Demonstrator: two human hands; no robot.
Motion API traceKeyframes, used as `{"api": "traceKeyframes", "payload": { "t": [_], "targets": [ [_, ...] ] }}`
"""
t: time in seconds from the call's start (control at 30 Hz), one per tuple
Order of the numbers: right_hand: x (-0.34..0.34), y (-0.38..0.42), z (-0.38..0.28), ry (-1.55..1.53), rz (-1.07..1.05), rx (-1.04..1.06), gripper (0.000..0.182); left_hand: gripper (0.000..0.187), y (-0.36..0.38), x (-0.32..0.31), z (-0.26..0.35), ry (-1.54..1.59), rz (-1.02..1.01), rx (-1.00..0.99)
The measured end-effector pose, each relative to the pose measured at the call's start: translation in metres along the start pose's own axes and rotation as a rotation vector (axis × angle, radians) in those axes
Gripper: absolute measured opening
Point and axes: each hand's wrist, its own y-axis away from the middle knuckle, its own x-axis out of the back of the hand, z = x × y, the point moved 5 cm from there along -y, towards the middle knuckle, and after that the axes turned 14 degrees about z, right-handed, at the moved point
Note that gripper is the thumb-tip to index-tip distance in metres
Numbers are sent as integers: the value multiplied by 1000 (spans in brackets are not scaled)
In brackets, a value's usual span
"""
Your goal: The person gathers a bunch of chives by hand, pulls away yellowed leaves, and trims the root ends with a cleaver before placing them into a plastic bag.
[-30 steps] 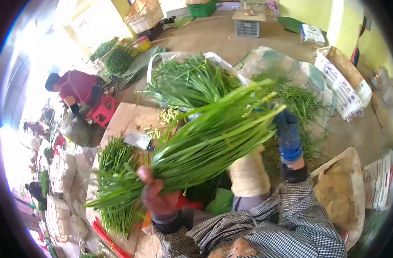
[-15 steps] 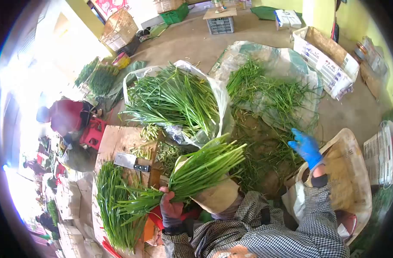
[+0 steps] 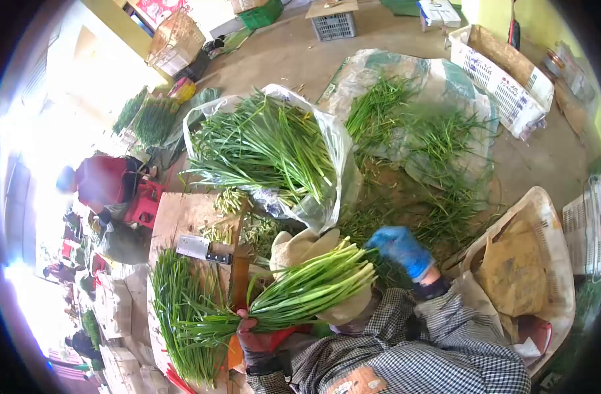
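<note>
A bundle of long green stalks [image 3: 313, 282] lies across my lap, its pale cut ends pointing right. My left hand [image 3: 253, 333], in a dark reddish glove, is wrapped round the leafy part of that bundle. Close to the pale ends is my right hand [image 3: 402, 249] in a blue glove, its fingers bent and smeared by motion; whether it touches them is unclear. More green leaves [image 3: 182, 308] lie on the wooden board [image 3: 172, 220] at the left. A cleaver [image 3: 203, 249] rests on that board beside short cut stalk ends [image 3: 229, 201].
A plastic-lined bag of greens [image 3: 267, 151] stands ahead. Loose greens [image 3: 438, 138] cover a plastic sheet [image 3: 372, 62]. White baskets stand at the right [image 3: 556, 262] and back right [image 3: 504, 92]. A person in dark red [image 3: 103, 178] sits at the left near a red stool [image 3: 144, 202].
My right hand has moved left and slightly down, close to the bundle's pale ends, and its fingers have bent. The bundle sits a little lower, still in my left hand.
</note>
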Motion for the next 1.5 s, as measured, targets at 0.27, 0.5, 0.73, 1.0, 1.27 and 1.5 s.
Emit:
{"api": "traceKeyframes", "payload": {
  "t": [0.27, 0.5, 0.73, 1.0, 1.27, 1.5],
  "targets": [
    [84, 14, 15, 294, 340, -36, 23, 25, -23, 30, -7, 21, -9, 47],
    [-23, 20, -12, -280, -144, -337, 38, 23, -43, 32, -10, 29, -29, 4],
    [146, 8, 8, 380, 521, -39, 15, 23, -39, 47, -7, -8, 58, -31],
    [70, 14, -49, 341, 48, 112, 49, 22, -45, 43, -15, -31, 102, 11],
    [-41, 24, -45, -118, -18, 97, 22, 27, -41, 32, -7, -23, -29, 42],
    [120, 5, -14, 135, 442, 26, 11, 35, -38, 46, -13, 110, 41, 28]
  ]
}}
